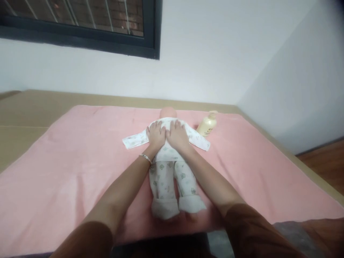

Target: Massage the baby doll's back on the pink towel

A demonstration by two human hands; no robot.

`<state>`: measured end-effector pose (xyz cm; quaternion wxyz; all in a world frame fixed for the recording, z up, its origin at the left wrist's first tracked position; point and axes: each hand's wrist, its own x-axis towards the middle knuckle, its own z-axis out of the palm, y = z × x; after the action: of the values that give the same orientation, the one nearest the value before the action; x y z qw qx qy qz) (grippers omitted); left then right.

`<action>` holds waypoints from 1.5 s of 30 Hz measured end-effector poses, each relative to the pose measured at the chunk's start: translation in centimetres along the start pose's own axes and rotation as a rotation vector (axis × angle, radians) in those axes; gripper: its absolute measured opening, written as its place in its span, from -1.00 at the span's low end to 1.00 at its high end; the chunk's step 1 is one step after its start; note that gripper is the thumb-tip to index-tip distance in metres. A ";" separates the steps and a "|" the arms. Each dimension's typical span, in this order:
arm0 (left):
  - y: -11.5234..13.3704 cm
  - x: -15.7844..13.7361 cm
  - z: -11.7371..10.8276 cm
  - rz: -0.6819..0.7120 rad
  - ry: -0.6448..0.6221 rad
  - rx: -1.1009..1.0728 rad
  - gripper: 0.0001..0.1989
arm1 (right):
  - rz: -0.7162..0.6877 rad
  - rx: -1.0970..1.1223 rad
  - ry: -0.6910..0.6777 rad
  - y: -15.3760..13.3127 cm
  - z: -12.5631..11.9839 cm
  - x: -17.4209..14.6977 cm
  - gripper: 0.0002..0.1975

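A baby doll (168, 112) lies stretched out on a pink blanket (88, 161), its head toward the wall. It wears a white printed top (169, 154) and matching trousers (165, 175) with turned-up cuffs. My left hand (156, 135) rests flat on the left side of the top, fingers stretched toward the doll's head. Beside it my right hand (177, 136) lies flat on the other side, the thumbs close together. Both sleeves of the top spread outward. The doll's face is not visible, and its hands do not show.
A pale yellow pump bottle (207, 124) leans at a tilt on the blanket, right of the doll's shoulder. Beyond the blanket runs a tan surface edge (120, 99) against a white wall (201, 53). A dark-framed window (80, 34) is at upper left.
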<state>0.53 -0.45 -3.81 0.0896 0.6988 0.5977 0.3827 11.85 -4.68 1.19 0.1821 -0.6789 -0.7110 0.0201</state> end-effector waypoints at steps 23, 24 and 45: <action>0.8 -0.8 -0.8 0.018 0.000 -0.018 -0.54 | 0.036 0.188 -0.074 4.2 1.2 2.6 -0.26; 0.8 -0.8 -0.8 0.015 0.007 -0.017 -0.54 | 0.050 0.182 -0.070 4.0 1.2 1.8 -0.24; 0.9 -0.6 -0.6 -0.011 -0.003 0.030 -0.52 | -0.120 0.154 -0.139 0.5 -0.5 0.2 -0.42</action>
<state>0.84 -1.40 -3.12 0.0822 0.6974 0.6070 0.3721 12.45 -4.53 1.53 0.1848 -0.6160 -0.7576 0.1111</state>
